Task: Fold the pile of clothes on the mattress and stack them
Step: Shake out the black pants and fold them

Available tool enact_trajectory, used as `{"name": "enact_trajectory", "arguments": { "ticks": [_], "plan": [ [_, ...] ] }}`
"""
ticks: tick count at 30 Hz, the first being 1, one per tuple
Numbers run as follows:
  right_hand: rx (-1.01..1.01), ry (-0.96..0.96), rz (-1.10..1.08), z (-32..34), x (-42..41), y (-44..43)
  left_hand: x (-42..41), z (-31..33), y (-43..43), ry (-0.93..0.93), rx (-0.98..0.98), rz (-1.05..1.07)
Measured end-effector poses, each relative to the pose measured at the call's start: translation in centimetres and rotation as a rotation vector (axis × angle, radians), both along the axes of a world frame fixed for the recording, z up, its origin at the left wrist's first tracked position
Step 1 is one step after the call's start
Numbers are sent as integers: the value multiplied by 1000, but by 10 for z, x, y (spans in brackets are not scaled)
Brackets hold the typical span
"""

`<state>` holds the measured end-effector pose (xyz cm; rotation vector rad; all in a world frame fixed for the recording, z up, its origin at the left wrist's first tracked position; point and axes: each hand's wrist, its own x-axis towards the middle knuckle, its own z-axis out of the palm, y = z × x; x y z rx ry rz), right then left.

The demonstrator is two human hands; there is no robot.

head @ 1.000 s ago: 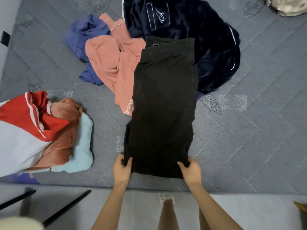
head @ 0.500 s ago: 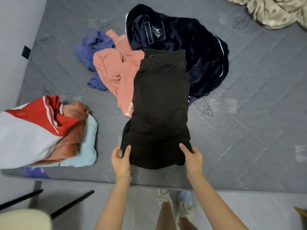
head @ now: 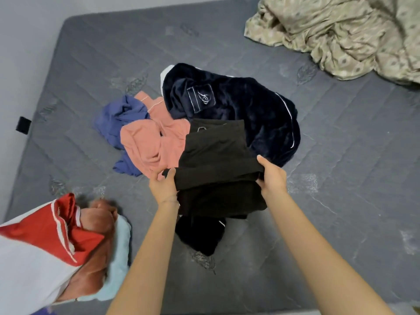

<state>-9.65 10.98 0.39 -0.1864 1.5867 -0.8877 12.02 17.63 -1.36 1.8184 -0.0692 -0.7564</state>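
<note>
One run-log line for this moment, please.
step: black garment mid-fold | left hand: holds left edge | right hand: holds right edge | unfolded: pink garment, purple garment, navy garment | stack: near left

Bare mattress (head: 352, 178) lies open on the right and near right, and along the far left. The unfolded pile (head: 238, 105) and the held black garment (head: 216, 155) block the middle. The folded stack (head: 45, 258) fills the near left corner, and a crumpled blanket (head: 341, 35) covers the far right corner.

Two hands (head: 164, 187) (head: 272, 178), one black garment (head: 218, 160), three loose garments (head: 238, 110) (head: 147, 144) (head: 118, 114), perhaps three stacked ones (head: 34, 269) (head: 91, 258) (head: 120, 258), one mattress (head: 341, 178), one crumpled sheet (head: 341, 35)
</note>
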Motion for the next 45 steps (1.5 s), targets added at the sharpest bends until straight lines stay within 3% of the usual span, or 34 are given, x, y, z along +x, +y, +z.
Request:
{"name": "enact_trajectory", "arguments": {
  "ticks": [7, 12, 13, 15, 17, 19, 22, 27, 30, 32, 34, 37, 40, 45],
  "plan": [
    [-50, -122, -184, 0, 27, -72, 41, -15, -86, 341, 60, -44],
    [-164, -30, 22, -27, 38, -84, 43, -35, -108, 368, -48, -173],
    [-205, 50, 101, -32, 40, -79, 40, -38, -103, 247, -60, -262],
    [-335, 281, 265, -41, 46, -64, 30, -46, -87, -219, -32, -543],
    [-517, 618, 526, -56, 48, -46, 19, -59, -70, -742, 32, -860],
    [-639, 948, 813, -74, 48, -34, 8, -78, -60, -1055, 99, -1142],
    [-626, 1242, 1098, -107, 45, -32, 4, -105, -64, -1166, 259, -1335],
    [-495, 1337, 1274, -145, 45, -40, 9, -136, -74, -1172, 390, -1397],
    [-598, 1262, 1109, -138, 43, -35, 8, -128, -77, -1174, 350, -1367],
    [-637, 1185, 807, -124, 37, -19, 14, -114, -87, -1184, 243, -1279],
    [-514, 1055, 461, -114, 32, 6, 23, -102, -110, -1168, 137, -1237],
    [-163, 719, 85, -107, 37, 46, 36, -86, -157, -1045, 103, -1330],
    [19, 489, -33, -109, 52, 69, 35, -74, -192, -919, 215, -1497],
    [48, 308, -226, -104, 62, 67, 31, -69, -217, -1103, 490, -1656]
  ]
}}
